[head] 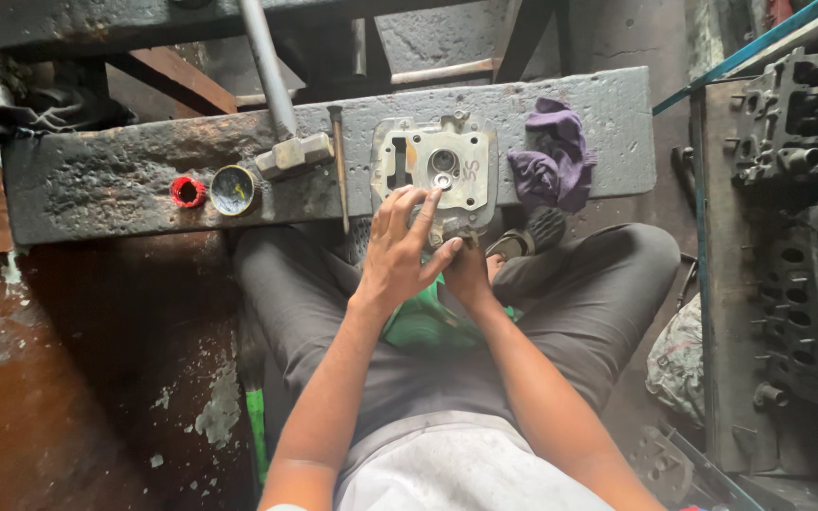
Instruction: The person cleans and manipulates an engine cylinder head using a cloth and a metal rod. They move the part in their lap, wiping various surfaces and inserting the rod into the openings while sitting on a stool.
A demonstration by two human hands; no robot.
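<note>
A grey cast-metal cylinder head (pixel 435 163) lies flat on a grimy stone slab (pixel 97 180), port face up, its long axis across the slab, steadied for work; the left hand (pixel 400 248), fingers spread, presses its near edge; the right hand (pixel 466 270) pinches a small part below; a steel hammer (pixel 293 154) and purple rag (pixel 553 156) flank it.

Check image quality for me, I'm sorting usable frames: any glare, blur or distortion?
Head view: soft, even daylight, no harsh glare; the pale metal cylinder-head casting and left hand look sharp; the grey bench slab bows from wide-angle distortion; bottom-left floor sits in shadow.
</note>
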